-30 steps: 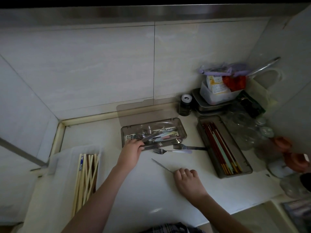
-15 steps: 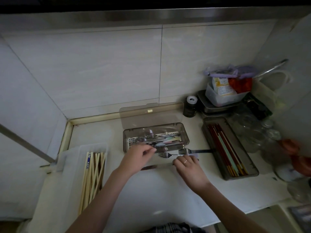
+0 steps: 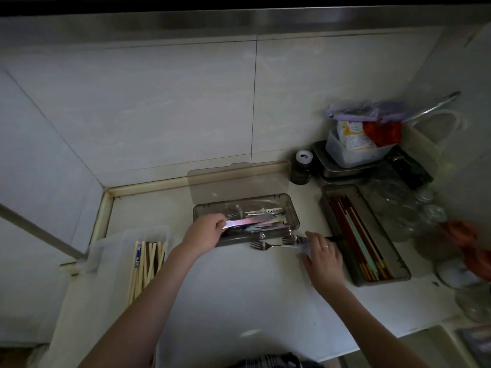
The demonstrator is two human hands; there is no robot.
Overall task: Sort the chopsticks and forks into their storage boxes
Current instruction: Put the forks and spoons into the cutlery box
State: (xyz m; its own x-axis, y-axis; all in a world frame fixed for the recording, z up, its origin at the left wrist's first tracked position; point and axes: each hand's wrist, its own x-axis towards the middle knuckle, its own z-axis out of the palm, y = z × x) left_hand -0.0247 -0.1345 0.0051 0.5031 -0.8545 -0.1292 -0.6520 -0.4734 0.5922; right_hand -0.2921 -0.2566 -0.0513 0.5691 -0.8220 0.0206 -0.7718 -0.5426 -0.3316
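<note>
Two hands (image 3: 204,232) (image 3: 322,254), three storage boxes (image 3: 202,208) (image 3: 398,272) (image 3: 106,248), two loose forks (image 3: 263,245) (image 3: 291,238).
</note>
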